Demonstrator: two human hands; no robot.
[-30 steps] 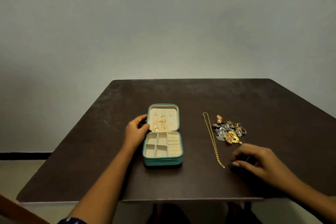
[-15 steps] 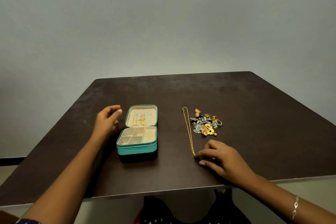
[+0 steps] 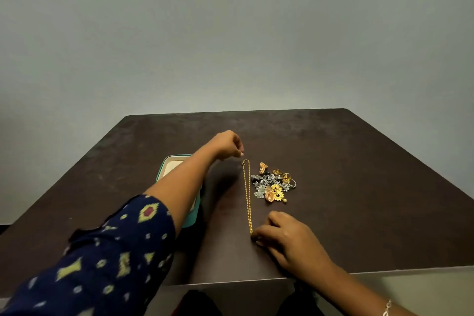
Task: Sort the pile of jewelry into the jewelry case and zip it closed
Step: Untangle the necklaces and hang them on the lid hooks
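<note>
A gold chain (image 3: 247,195) lies straight on the dark table (image 3: 359,187), running away from me. My right hand (image 3: 284,236) pinches its near end against the table. My left hand (image 3: 228,145) reaches across with fingers curled, its fingertips just above the chain's far end, apparently not touching it. To the right of the chain sits the jewelry pile (image 3: 273,185) of silver and gold pieces and rings. The open teal jewelry case (image 3: 166,165) stands to the left, mostly hidden under my left forearm.
The table's front edge (image 3: 230,282) runs just behind my right wrist. A plain grey wall rises behind the table. A bracelet (image 3: 386,308) is on my right wrist.
My left hand has left the case and swung right across it to the chain's far end. My right hand has closed its fingertips on the chain's near end. The camera tilted down.
</note>
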